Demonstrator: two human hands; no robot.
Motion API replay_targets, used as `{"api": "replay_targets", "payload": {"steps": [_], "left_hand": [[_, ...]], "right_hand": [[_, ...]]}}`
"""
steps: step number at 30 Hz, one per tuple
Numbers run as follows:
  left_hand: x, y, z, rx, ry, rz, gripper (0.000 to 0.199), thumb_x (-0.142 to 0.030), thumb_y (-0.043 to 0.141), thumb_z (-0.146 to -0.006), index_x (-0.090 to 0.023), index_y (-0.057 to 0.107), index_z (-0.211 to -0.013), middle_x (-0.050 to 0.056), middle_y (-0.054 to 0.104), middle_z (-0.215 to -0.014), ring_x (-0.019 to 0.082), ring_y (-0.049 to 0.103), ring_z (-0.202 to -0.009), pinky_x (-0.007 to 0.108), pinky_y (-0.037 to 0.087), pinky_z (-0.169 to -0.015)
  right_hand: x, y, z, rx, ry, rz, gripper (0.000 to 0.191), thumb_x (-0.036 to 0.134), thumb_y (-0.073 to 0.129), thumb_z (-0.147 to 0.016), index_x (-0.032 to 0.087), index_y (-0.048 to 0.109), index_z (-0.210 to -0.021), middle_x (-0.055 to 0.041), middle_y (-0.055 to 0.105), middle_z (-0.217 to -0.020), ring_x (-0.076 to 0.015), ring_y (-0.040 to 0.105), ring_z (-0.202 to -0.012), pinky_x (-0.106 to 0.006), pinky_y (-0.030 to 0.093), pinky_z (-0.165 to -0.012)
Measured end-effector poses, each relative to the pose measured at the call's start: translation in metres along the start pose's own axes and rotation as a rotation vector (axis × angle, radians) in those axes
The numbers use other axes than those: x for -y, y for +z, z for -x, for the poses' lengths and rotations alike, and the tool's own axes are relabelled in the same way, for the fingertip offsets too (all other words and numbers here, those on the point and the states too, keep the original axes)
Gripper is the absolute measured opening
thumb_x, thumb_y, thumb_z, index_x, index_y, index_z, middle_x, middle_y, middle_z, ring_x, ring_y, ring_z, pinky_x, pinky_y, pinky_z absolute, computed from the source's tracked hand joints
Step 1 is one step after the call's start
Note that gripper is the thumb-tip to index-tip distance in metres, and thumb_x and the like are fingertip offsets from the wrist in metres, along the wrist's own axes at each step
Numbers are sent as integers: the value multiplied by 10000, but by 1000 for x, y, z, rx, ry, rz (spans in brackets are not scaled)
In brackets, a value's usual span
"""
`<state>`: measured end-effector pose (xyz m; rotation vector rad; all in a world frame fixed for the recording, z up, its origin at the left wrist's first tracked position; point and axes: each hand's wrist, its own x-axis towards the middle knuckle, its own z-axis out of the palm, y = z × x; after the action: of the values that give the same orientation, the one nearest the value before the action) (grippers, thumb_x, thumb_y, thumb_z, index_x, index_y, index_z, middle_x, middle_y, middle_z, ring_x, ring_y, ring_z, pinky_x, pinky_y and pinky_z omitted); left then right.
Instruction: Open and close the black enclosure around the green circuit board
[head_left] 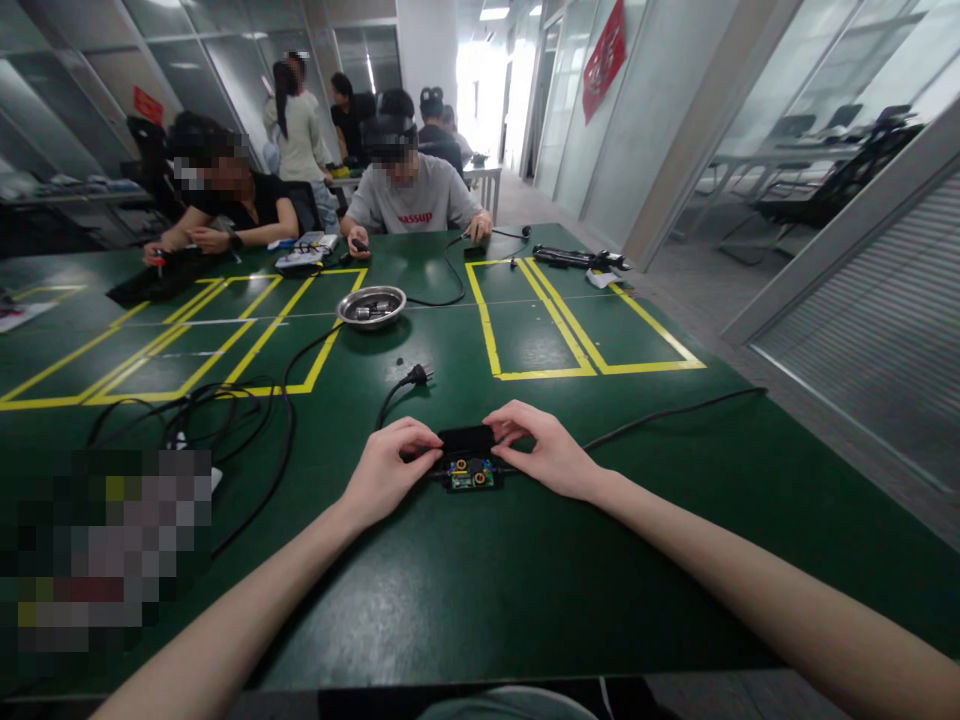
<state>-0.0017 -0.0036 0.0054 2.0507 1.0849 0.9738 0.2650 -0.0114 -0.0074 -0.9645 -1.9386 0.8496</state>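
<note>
A small black plastic cover (465, 440) is held between my two hands, tilted up behind an opened power adapter. My left hand (390, 465) pinches its left end between thumb and fingers. At the right end, my right hand (546, 452) grips it in the same way. Just in front, a circuit board (472, 473) with copper-wound coils sits exposed in the adapter's black lower shell. From the shell's right side a black cable (667, 410) runs off across the table. Behind my left hand lies a black power plug (417, 376) on its cord.
A metal bowl (371, 306) with small metal parts stands farther back on the green table (420, 600). Coiled black cables (217, 410) lie at left, near a blurred-out patch. Yellow tape (540, 376) marks rectangles. Across the table, two people handle items; a black tripod-like object (574, 258) lies at back right.
</note>
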Motion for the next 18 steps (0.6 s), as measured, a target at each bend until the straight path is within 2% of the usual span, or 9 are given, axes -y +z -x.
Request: {"api": "replay_targets", "payload": {"steps": [4,8,12,18], "left_hand": [[-2,2,1,-34,-55,56,119,-279,691,-882,-176,747,-900,53,756,-904,182,731,-829,309,628,-761],[-3,1,1,-44,-94,110,228,-285,710,-873,-188,742,-1076,59,772,-993,190,753,-860,338,648,-797],[-2,0,1,-17,-70,108,283,-286,696,-884,-195,754,-1146,78,772,-1071,193,758,-884,340,656,-797],[-2,0,1,-7,-72,97,271,-291,680,-893,-177,771,-1121,79,795,-1001,210,764,-891,360,649,-815]], "right_hand": [[-4,0,1,9,45,-51,410,195,668,-867,232,657,-1275,-58,630,-1117,-158,723,-863,-357,661,-839],[-3,-2,1,15,45,-87,332,202,671,-858,214,712,-1187,-87,650,-1241,-153,719,-860,-366,656,-855],[1,-3,0,32,51,-88,341,196,670,-867,205,713,-1205,-73,738,-1107,-176,716,-881,-378,641,-869],[0,-4,0,49,96,-73,396,201,684,-861,197,700,-1257,-54,776,-1002,-178,732,-840,-377,641,-839]]}}
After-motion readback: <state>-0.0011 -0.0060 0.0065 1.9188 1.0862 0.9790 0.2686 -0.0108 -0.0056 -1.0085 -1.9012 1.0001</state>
